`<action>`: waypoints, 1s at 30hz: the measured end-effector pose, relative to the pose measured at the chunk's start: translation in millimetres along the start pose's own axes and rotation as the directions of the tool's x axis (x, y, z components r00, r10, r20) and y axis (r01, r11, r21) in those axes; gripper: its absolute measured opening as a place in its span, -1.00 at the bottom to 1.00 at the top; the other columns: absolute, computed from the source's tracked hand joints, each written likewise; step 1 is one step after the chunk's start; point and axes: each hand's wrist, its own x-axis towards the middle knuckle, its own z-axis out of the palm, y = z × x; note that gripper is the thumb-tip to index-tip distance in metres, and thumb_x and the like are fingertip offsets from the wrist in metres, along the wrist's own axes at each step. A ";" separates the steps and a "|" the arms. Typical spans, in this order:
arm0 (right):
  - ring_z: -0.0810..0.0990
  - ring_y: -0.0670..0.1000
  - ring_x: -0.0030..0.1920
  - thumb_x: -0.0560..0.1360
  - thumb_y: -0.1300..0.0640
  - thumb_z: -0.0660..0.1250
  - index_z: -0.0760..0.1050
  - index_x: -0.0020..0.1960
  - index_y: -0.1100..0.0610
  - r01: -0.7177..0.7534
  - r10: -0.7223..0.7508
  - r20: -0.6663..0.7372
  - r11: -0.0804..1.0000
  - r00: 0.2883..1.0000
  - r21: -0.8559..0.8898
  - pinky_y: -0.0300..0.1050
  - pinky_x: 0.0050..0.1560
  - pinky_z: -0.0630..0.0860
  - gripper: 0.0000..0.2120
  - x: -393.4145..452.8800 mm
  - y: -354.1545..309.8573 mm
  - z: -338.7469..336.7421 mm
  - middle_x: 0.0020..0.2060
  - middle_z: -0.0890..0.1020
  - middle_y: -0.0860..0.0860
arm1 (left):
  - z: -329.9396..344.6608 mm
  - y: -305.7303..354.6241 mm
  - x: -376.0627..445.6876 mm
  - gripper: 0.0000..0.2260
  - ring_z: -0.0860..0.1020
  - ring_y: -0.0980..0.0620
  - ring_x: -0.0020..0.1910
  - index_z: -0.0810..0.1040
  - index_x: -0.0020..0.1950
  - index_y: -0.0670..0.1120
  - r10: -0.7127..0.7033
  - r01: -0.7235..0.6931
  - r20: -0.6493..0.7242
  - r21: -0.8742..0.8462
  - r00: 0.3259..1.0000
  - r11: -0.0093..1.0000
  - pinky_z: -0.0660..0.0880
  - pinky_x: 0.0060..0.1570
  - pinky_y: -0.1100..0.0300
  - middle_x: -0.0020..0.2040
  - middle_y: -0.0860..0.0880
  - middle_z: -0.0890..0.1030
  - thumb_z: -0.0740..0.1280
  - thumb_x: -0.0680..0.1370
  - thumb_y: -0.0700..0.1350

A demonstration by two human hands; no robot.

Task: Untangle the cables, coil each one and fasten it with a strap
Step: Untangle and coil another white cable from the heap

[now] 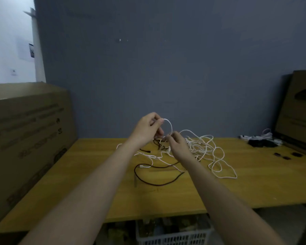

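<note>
Two hands raise a loop of white cable above a tangle on a wooden table.

A white basket under the near table edge holds blurred items. The left hand pinches the loop's top; the right hand, at its 5 o'clock, pinches the bottom. A dark cable lies at 6 o'clock. Cardboard boxes border both sides.

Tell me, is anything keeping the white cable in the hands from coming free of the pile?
Yes. The white cable pinched by the left hand and right hand runs down into the white tangle, and a dark cable crosses those strands on the table. Nothing separates the hands from the cable itself.
</note>
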 end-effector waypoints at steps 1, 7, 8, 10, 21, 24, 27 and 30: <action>0.52 -0.07 -0.17 0.63 0.12 0.15 0.48 -0.02 0.26 -0.038 0.036 0.027 0.997 0.999 0.061 -0.12 -0.12 0.42 -0.77 -6.0 7.4 7.5 -0.18 0.61 0.00 | 2.3 -5.5 -3.5 -0.86 0.56 0.12 -0.45 0.45 -0.10 -0.15 -0.015 0.016 0.008 -0.043 1.000 0.999 0.48 -0.39 0.30 -0.37 -0.04 0.61 0.22 0.63 -0.13; 0.57 -0.07 -0.30 0.67 0.09 0.06 0.35 -0.04 0.21 -0.185 0.107 0.275 0.943 0.955 0.275 -0.15 -0.13 0.46 -0.77 -31.5 41.6 45.3 -0.31 0.54 0.12 | 19.0 -40.2 -9.0 -0.84 0.48 0.12 -0.56 0.38 0.01 -0.20 -0.164 0.168 0.037 -0.256 0.986 0.952 0.40 -0.52 0.32 -0.40 -0.07 0.55 0.15 0.66 -0.11; 0.53 -0.06 -0.34 0.68 0.09 0.05 0.36 -0.01 0.22 -0.167 0.096 0.287 0.958 0.953 0.233 -0.14 -0.17 0.44 -0.76 -34.0 48.2 50.2 -0.34 0.51 0.09 | 22.8 -47.2 -6.1 -0.83 0.42 0.13 -0.59 0.38 0.00 -0.20 -0.190 0.191 0.031 -0.265 0.981 0.945 0.34 -0.54 0.32 -0.43 -0.03 0.53 0.14 0.67 -0.10; 0.44 -0.06 -0.35 0.67 0.08 0.04 0.41 0.02 0.18 -0.094 0.068 0.260 0.992 0.963 0.088 -0.14 -0.22 0.37 -0.76 -34.4 64.7 56.7 -0.36 0.47 0.03 | 29.5 -62.1 1.3 -0.80 0.33 0.17 -0.60 0.41 -0.06 -0.15 -0.243 0.236 0.018 -0.312 0.970 0.920 0.26 -0.53 0.31 -0.46 0.04 0.46 0.13 0.67 -0.06; 0.50 0.24 -0.07 0.59 0.23 0.14 0.39 0.26 0.23 0.570 -0.188 0.563 0.513 0.805 -0.642 -0.02 -0.24 0.22 -0.75 -22.7 100.7 44.4 -0.09 0.59 0.21 | 62.8 -132.2 15.9 -0.84 0.63 0.06 -0.15 0.38 0.03 -0.11 -0.338 0.348 0.145 -0.645 0.930 0.681 0.59 -0.12 0.19 -0.03 -0.05 0.63 0.03 0.69 -0.15; 0.54 0.21 -0.12 0.56 0.22 0.16 0.48 0.15 0.19 0.596 -0.296 0.535 0.570 0.792 -0.566 0.05 -0.24 0.42 -0.79 -19.6 106.2 38.3 -0.13 0.63 0.14 | 61.7 -151.9 16.1 -0.89 0.59 0.01 0.07 0.31 0.10 -0.08 -0.315 0.326 0.111 -0.513 0.942 0.794 0.50 0.14 0.11 0.22 -0.02 0.55 0.01 0.69 -0.13; 0.55 0.07 -0.22 0.56 0.15 0.23 0.55 0.07 0.06 0.392 -0.212 0.408 0.813 0.888 -0.430 -0.02 -0.20 0.47 -0.85 -23.1 108.1 33.5 -0.22 0.61 -0.02 | 54.1 -169.0 17.1 -0.89 0.57 0.00 0.14 0.21 0.19 -0.10 -0.268 0.266 0.033 -0.293 0.963 0.918 0.44 0.17 0.06 0.36 -0.01 0.46 0.00 0.69 -0.11; 0.44 0.05 -0.31 0.50 0.13 0.32 0.56 -0.06 0.04 0.054 0.023 0.457 0.987 0.889 -0.153 -0.07 -0.23 0.39 -0.94 -23.9 110.6 36.1 -0.35 0.49 0.04 | 45.1 -177.8 12.8 -0.77 0.57 0.05 0.14 0.20 0.32 -0.13 -0.154 0.154 0.021 -0.016 0.988 0.988 0.50 -0.04 0.20 0.39 0.04 0.44 0.00 0.69 -0.09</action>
